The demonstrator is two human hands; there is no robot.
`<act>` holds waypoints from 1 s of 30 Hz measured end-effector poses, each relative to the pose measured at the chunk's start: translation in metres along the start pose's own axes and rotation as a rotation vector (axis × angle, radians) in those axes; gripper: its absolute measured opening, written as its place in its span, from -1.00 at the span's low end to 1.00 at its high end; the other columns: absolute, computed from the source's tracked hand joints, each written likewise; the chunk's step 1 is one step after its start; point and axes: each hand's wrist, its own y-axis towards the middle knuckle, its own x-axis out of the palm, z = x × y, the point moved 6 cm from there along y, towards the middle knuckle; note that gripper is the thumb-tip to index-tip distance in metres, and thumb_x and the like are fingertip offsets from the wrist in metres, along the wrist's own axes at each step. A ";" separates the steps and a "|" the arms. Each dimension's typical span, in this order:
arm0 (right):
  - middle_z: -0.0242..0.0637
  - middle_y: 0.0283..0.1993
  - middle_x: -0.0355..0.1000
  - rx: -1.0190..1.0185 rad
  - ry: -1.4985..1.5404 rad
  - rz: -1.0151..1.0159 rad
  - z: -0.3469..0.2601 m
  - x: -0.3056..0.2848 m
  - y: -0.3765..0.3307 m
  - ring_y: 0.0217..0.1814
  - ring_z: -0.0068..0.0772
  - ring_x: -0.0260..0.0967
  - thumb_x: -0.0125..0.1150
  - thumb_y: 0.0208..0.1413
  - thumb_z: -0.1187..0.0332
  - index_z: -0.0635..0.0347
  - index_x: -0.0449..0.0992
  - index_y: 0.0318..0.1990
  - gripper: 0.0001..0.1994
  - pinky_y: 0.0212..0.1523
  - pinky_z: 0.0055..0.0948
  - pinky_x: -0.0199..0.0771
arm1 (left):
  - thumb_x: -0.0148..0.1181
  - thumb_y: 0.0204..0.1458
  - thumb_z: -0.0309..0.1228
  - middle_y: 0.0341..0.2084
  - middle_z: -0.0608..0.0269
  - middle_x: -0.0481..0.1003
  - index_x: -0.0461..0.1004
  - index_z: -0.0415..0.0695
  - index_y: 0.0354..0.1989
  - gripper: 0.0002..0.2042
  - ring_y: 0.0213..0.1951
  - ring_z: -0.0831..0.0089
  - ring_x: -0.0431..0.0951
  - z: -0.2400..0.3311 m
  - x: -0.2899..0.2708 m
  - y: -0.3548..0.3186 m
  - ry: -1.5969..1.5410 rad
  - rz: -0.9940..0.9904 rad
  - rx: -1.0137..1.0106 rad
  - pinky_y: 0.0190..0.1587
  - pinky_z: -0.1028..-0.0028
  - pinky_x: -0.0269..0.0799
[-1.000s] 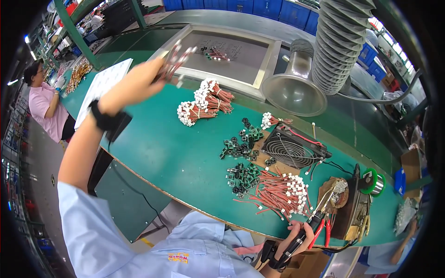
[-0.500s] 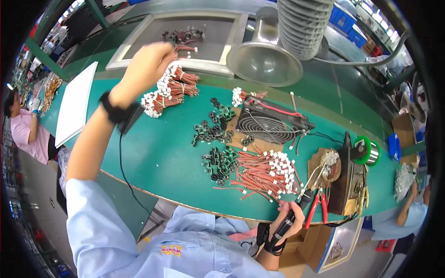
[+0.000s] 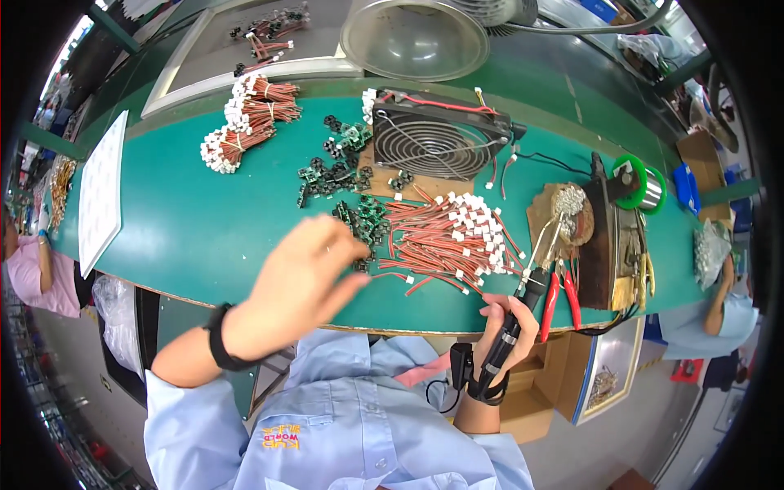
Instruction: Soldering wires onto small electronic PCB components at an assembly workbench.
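My left hand [image 3: 306, 273] hovers over the front of the work surface, beside a pile of small green circuit boards with black parts [image 3: 363, 216]. Its thumb and fingers are apart, and I see nothing between them. At the table's front edge my right hand [image 3: 516, 331] is wrapped round the black handle of a soldering iron [image 3: 505, 336], whose metal end points up and away. Between the hands lies a heap of loose red-brown wires with white connectors [image 3: 445, 237]. More circuit boards [image 3: 327, 175] lie just beyond the near pile.
A black fan [image 3: 437, 139] stands behind the wires. Red-handled pliers [image 3: 561, 298], a solder-crusted pad [image 3: 572, 212] and a green solder spool [image 3: 649, 186] sit to the right. Tied wire bundles [image 3: 265, 114], a white board [image 3: 104, 192] and a framed screen [image 3: 175, 82] are at the left and back.
My left hand has come back from the framed screen, down and nearer, to the circuit boards. My right hand keeps hold of the soldering iron. The whole view has shifted.
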 end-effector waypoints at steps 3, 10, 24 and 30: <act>-0.06 -0.37 0.45 0.000 -0.037 -0.014 -0.002 -0.002 -0.005 -0.47 -0.42 0.37 0.04 0.02 0.66 0.24 0.27 -0.10 -0.73 -0.42 -0.53 0.40 | 0.20 -0.20 -0.55 -0.31 0.12 0.29 0.36 -0.23 -0.26 -0.73 -0.23 0.15 0.30 0.019 0.027 -0.019 0.039 -0.147 0.014 -0.21 0.30 0.26; -0.05 -0.36 0.45 0.017 -0.029 -0.067 -0.014 0.002 -0.001 -0.45 -0.41 0.39 0.06 0.01 0.67 0.24 0.27 -0.13 -0.74 -0.40 -0.52 0.42 | 0.16 -0.17 -0.58 -0.33 0.14 0.30 0.34 -0.20 -0.32 -0.80 -0.28 0.19 0.30 0.000 0.043 -0.038 -0.020 0.235 -0.196 -0.24 0.31 0.20; -0.11 -0.35 0.48 -0.098 0.001 -0.204 -0.064 0.027 -0.011 -0.38 -0.30 0.45 0.18 -0.10 0.68 0.16 0.32 -0.20 -0.69 -0.32 -0.42 0.45 | 0.12 -0.19 -0.67 -0.45 0.16 0.36 0.33 -0.22 -0.37 -0.81 -0.40 0.21 0.32 0.006 0.036 -0.049 -0.093 0.195 -0.090 -0.31 0.34 0.18; -0.33 -0.44 0.43 -0.283 -0.115 -0.411 -0.088 0.048 -0.005 -0.41 -0.35 0.39 0.23 -0.26 0.58 0.11 0.43 -0.16 -0.61 -0.30 -0.43 0.31 | 0.15 -0.29 -0.67 -0.45 0.18 0.34 0.34 -0.21 -0.37 -0.75 -0.40 0.23 0.32 0.041 0.029 -0.050 -0.054 0.084 0.124 -0.29 0.34 0.16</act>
